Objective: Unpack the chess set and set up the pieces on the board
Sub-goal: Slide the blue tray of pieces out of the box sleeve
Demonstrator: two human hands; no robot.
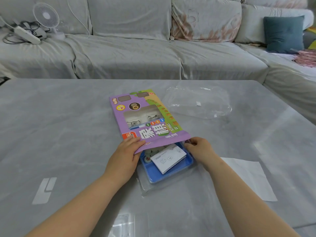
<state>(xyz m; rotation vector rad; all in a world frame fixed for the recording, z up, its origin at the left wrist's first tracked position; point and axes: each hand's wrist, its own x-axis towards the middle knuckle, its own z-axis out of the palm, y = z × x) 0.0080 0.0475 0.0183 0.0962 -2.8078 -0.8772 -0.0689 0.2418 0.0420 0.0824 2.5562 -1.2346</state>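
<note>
The left hand grips the near left edge of the purple box, fingers on top and thumb beneath. The box lies at the middle of the table, its open end toward the near edge. A blue tray sticks halfway out of it, carrying a leaflet and a few round pieces. The right hand pinches the box's near right corner. A clear wrap lies toward the far right, and a white sheet near the right edge. Unpacking looks about half done. Freeing the tray, laying out a board and placing every piece all remain.
</note>
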